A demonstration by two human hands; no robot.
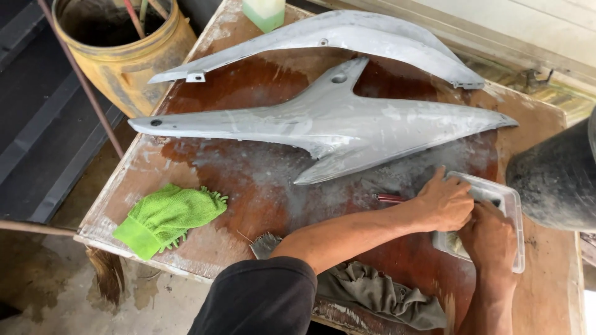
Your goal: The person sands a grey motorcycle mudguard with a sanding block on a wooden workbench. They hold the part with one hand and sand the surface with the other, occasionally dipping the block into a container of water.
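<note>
My left hand reaches across the wooden table and grips the left rim of a clear plastic container at the table's right side. A red-handled tool pokes out from under that hand. My right hand is curled down into the container over a pale lump of material; its fingers are hidden. Two grey sanded fairing panels lie beyond the hands: a long pointed one in the middle and a curved one at the far edge.
A green microfibre cloth lies at the table's near left. A grey rag hangs over the front edge beside a small scraper. A yellow drum stands to the far left, a pale bottle at the back, a dark rounded object to the right.
</note>
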